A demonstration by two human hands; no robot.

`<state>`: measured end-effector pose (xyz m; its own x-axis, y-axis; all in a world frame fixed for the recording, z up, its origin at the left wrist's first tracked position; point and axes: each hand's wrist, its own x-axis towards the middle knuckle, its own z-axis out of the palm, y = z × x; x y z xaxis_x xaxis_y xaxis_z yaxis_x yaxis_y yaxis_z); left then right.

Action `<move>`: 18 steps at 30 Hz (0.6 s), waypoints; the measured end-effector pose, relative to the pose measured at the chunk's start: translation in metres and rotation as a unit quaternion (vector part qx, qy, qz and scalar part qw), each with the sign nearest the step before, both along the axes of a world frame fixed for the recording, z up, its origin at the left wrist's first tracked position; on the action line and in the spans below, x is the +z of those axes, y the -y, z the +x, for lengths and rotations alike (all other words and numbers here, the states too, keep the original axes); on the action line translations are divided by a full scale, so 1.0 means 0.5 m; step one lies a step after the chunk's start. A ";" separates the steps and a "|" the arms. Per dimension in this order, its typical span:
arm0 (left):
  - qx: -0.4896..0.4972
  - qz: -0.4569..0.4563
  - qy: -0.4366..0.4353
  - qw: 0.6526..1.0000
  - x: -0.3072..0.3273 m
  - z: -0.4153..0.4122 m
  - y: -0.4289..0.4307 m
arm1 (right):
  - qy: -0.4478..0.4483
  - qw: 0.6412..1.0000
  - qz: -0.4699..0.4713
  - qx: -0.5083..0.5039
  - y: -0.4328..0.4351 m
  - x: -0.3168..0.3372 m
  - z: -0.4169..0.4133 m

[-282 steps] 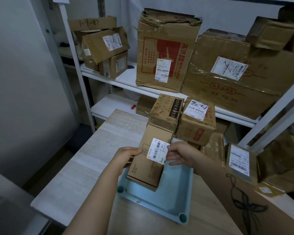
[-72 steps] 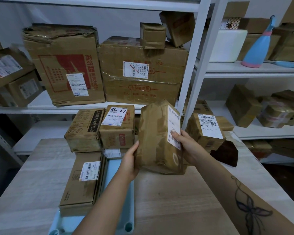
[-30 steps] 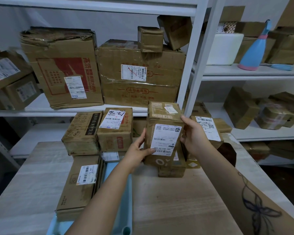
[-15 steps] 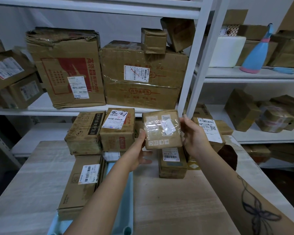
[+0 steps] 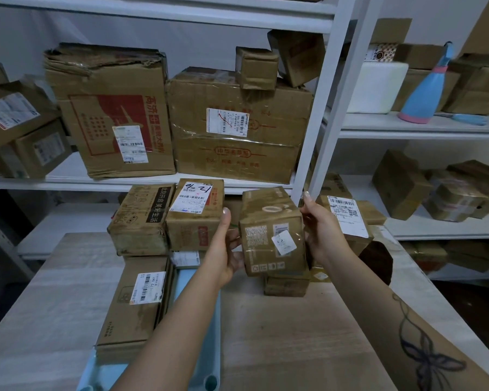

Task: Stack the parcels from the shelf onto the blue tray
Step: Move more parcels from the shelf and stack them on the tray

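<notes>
Flat parcel point(image 5: 137, 303) lies on the blue tray point(image 5: 194, 328) at 7 o'clock, two boxes point(image 5: 167, 218) stacked at its far end. Left hand point(image 5: 226, 249) and right hand point(image 5: 319, 230) clamp a small taped parcel point(image 5: 271, 232) between them at centre, raised over the bench point(image 5: 288, 340), above another box point(image 5: 285, 285). Shelf point(image 5: 446, 127) with more parcels from 9 to 3 o'clock.

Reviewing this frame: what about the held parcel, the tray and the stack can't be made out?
- blue tray: head view, mostly hidden by the flat parcel and left forearm; near end cut off by the bottom edge.
- Parcel under the held parcel: only its lower front shows.
- Label print on the held parcel: too small to read.
- left hand and right hand: fingers behind the parcel hidden.
</notes>
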<state>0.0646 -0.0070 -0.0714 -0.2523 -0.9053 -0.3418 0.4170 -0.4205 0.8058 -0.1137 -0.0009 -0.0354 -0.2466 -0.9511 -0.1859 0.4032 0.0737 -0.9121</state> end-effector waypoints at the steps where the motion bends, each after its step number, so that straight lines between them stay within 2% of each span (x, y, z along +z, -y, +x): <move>1: 0.011 0.004 -0.007 1.000 -0.003 0.000 0.001 | -0.005 1.000 -0.002 0.005 -0.001 -0.001 -0.001; 5: 0.022 -0.015 -0.025 0.999 -0.008 0.000 0.006 | -0.006 1.000 -0.014 0.007 -0.002 -0.008 -0.003; 13: -0.026 -0.069 -0.009 0.997 0.002 -0.002 -0.004 | -0.002 1.000 -0.003 0.021 -0.009 0.000 -0.002; 18: -0.021 -0.055 -0.030 0.998 -0.011 -0.009 -0.002 | -0.037 0.998 -0.017 0.052 -0.015 0.007 -0.001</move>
